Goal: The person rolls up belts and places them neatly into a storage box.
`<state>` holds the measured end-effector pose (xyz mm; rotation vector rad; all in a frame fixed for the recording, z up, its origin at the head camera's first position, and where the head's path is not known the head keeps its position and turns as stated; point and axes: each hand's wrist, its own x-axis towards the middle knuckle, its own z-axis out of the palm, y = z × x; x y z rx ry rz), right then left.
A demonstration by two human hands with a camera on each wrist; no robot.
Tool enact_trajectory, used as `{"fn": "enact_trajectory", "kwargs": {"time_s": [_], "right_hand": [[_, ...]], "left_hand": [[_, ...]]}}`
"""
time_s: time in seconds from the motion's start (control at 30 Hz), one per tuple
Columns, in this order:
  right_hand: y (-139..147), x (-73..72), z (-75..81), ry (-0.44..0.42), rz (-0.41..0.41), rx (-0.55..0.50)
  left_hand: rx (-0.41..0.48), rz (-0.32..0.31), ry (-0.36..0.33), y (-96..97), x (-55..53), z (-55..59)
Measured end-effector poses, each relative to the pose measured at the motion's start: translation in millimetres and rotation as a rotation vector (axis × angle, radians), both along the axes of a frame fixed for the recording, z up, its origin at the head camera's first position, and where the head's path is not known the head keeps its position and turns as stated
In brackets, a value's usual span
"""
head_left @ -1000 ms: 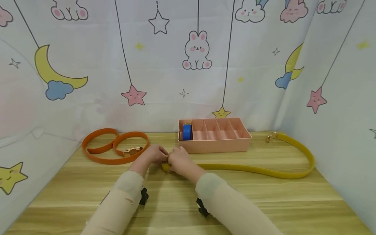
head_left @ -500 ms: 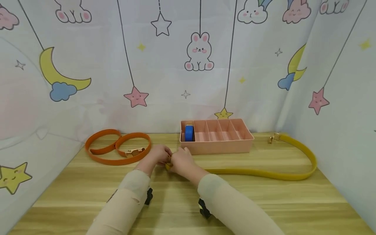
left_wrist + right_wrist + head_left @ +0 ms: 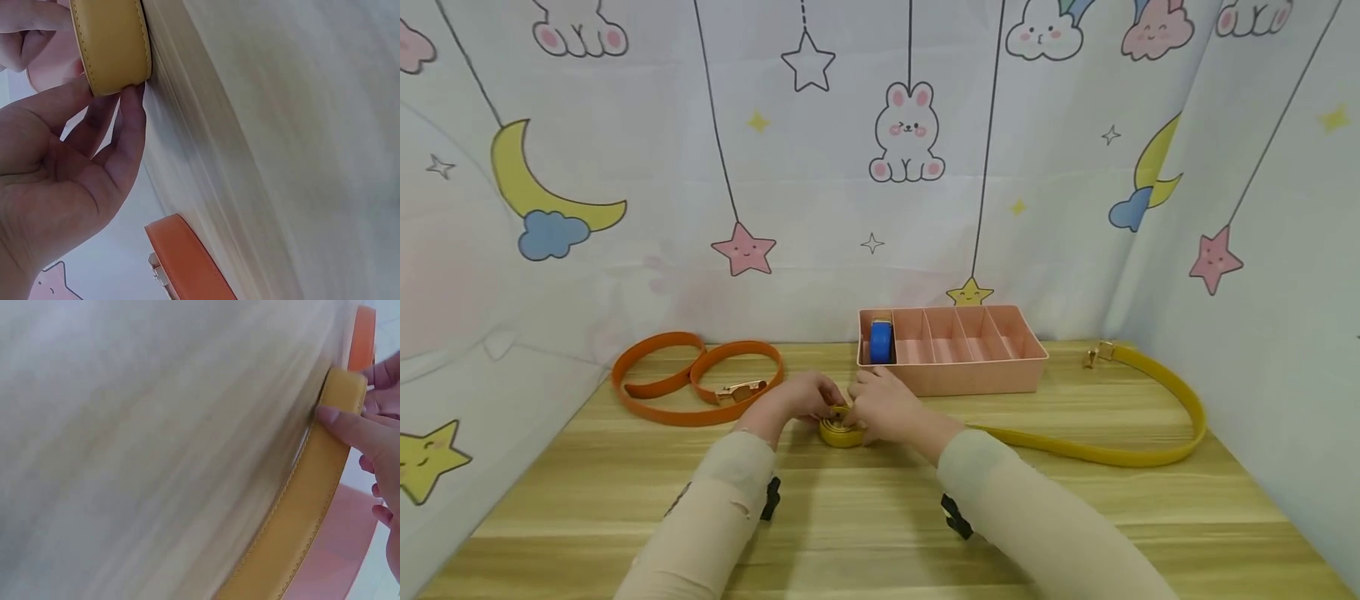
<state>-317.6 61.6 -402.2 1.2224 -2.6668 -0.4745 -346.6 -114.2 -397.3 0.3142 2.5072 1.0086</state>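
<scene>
A yellow belt (image 3: 1105, 454) is partly rolled into a coil (image 3: 841, 435) at the middle of the table, its long tail curving away to the right. My left hand (image 3: 805, 396) holds the coil's left side; in the left wrist view its fingers (image 3: 128, 125) pinch the rolled yellow strap (image 3: 115, 50). On the other side, my right hand (image 3: 891, 407) grips the strap where it meets the coil. The right wrist view has that hand's thumb (image 3: 350, 428) pressed on the outer face of the belt (image 3: 300, 512). Gold metal fittings (image 3: 1097, 354) sit at the tail's far end.
An orange belt (image 3: 692, 415) with a gold buckle lies in loose loops at the left. Behind the hands stands a pink divided box (image 3: 962, 379), a rolled blue belt (image 3: 881, 342) in its leftmost compartment. A printed curtain (image 3: 805, 167) encloses the wooden table (image 3: 865, 533).
The coil has grown wider and now shows more between the hands. My right hand has shifted a little to the right, while the left stays at the coil.
</scene>
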Motion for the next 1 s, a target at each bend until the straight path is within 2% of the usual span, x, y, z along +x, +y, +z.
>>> {"fn": "enact_trajectory", "kwargs": {"time_s": [0.1, 0.27, 0.4, 0.5, 0.6, 0.7, 0.8, 0.87, 1.0], "right_hand": [[-1, -2.6, 1.4, -0.028, 0.020, -0.020], [-6, -3.4, 0.3, -0.099, 0.016, -0.089], [-10, -2.4, -0.6, -0.126, -0.034, -0.092], [-13, -1.6, -2.0, -0.136, -0.075, -0.083], [-16, -0.6, -2.3, -0.161, -0.116, -0.095], [-20, 0.8, -1.6, -0.205, -0.172, -0.136], [-23, 2.8, -0.6, -0.236, -0.225, -0.177], [-24, 4.5, -0.1, -0.240, -0.240, -0.186], [-24, 6.7, -0.9, -0.227, -0.208, -0.182]], "left_hand": [[0.006, -0.027, -0.004, -1.8, 1.5, 1.9], [0.045, -0.024, -0.024, -5.4, 0.7, -0.5], [0.077, 0.000, -0.012, -9.4, -5.1, -11.5], [0.054, 0.052, 0.016, -7.1, -5.1, -14.7], [0.027, 0.130, 0.009, -0.5, 2.0, -10.3], [-0.004, 0.168, 0.012, 5.2, 9.5, -4.9], [-0.034, 0.167, 0.034, 9.9, 14.4, -1.7], [-0.025, 0.163, 0.034, 11.9, 16.0, -1.8], [0.011, 0.153, 0.008, 14.0, 17.0, -2.1]]}}
